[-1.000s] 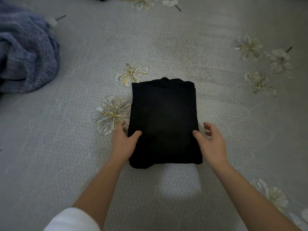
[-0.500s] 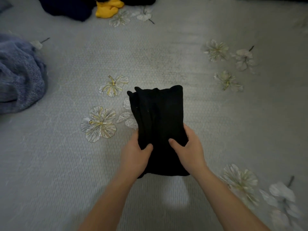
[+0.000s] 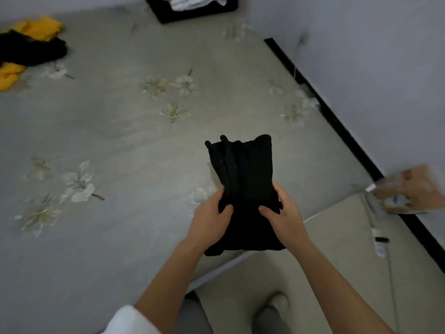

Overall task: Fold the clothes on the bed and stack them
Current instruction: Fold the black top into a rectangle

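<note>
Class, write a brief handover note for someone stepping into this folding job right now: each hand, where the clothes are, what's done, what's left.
Left hand: grips the folded black garment at its left side, thumb on top.
Right hand: grips the right side the same way.
Garment: held over the near edge of the bed, not set down.
Loose yellow and black clothes lie at the bed's far left.
Done: this garment is folded.
Left: put it on a stack, then fold the loose clothes.
</note>
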Action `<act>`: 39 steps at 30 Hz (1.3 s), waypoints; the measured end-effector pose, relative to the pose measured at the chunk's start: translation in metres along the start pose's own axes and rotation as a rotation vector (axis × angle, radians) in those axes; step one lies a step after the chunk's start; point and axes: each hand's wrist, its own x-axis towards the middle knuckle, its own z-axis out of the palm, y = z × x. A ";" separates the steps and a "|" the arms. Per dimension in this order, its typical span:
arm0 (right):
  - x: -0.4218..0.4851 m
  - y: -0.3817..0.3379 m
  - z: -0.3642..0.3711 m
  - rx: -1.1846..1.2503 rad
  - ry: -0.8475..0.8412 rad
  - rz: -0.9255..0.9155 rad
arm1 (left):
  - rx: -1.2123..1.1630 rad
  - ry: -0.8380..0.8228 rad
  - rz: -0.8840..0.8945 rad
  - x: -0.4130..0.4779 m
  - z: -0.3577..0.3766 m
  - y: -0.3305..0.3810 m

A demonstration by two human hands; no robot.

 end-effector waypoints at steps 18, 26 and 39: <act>0.059 0.114 -0.456 0.105 0.179 0.019 | 0.078 0.009 0.202 0.122 0.362 0.298; 0.219 0.104 -0.582 -0.008 0.145 -0.024 | -0.051 0.025 0.157 0.283 0.423 0.384; 0.474 0.037 -0.694 -0.178 -0.100 -0.183 | -0.193 0.295 0.028 0.487 0.439 0.481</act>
